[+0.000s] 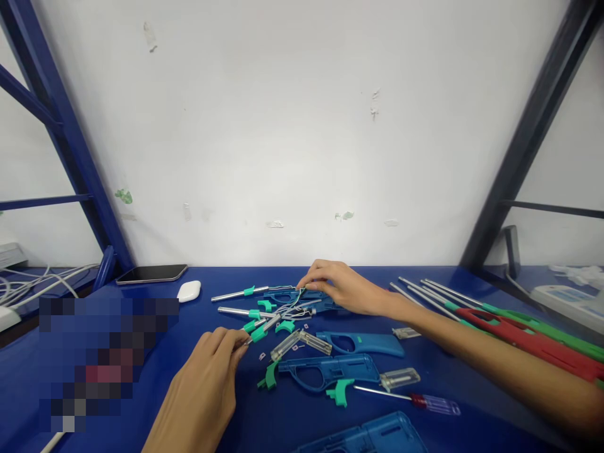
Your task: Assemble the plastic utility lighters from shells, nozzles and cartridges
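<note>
My left hand (205,377) is closed at the fingertips around a metal tube with a green collar (259,334), beside other tubes. Farther back, my right hand (337,286) pinches thin wires (301,294) above a blue plastic shell (325,304). Another metal tube (240,294) lies left of that shell. In front are a closed-looking blue body (368,343) and a blue half shell (330,371). Green triggers (340,392) and clear fuel tanks (400,378) lie around them.
A screwdriver (436,404) lies at the front right. Red (528,336) and green long lighters are at the right. A phone (151,274) and white case (189,290) sit at the back left. Another blue shell (372,437) is at the near edge.
</note>
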The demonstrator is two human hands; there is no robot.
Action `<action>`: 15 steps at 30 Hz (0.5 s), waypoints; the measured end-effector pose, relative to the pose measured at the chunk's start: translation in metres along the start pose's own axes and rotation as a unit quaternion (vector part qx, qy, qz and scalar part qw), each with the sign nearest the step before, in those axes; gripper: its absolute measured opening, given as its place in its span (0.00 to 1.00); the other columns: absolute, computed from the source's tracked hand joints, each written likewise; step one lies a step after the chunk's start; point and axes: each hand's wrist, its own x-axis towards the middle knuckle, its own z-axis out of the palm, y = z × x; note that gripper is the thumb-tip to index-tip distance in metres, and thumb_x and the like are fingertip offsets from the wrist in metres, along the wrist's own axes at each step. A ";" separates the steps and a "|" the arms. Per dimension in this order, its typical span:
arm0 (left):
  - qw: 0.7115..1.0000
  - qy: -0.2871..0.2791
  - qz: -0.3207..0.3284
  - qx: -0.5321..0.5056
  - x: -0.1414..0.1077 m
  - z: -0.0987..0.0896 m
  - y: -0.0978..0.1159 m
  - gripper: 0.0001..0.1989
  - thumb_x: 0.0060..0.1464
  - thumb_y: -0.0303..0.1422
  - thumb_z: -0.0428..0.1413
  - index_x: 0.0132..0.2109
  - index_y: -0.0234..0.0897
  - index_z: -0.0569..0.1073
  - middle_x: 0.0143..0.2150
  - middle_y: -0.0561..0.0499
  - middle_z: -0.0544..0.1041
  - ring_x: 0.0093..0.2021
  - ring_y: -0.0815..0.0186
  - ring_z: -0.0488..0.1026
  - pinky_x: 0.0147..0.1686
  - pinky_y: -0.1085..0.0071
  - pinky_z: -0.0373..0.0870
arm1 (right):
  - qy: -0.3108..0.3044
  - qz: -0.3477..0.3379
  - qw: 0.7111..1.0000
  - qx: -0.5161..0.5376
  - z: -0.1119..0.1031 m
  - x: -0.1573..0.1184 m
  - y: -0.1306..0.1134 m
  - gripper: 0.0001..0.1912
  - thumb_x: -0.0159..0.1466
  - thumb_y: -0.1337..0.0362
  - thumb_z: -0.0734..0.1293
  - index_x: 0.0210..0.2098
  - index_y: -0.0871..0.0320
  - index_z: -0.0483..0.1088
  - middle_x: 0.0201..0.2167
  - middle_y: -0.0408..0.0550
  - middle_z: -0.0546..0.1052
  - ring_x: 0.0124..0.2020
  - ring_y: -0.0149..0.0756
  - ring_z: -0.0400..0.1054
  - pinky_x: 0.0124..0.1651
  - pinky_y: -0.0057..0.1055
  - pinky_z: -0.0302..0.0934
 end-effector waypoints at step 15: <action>0.995 0.008 0.006 -0.096 0.003 -0.029 0.031 0.10 0.76 0.41 0.48 0.48 0.49 0.73 0.43 0.55 0.79 0.42 0.63 0.78 0.42 0.70 0.73 | 0.035 0.049 0.998 0.030 -0.029 -0.067 -0.058 0.17 0.79 0.52 0.64 0.50 0.48 0.85 0.46 0.46 0.87 0.44 0.40 0.81 0.47 0.35 0.74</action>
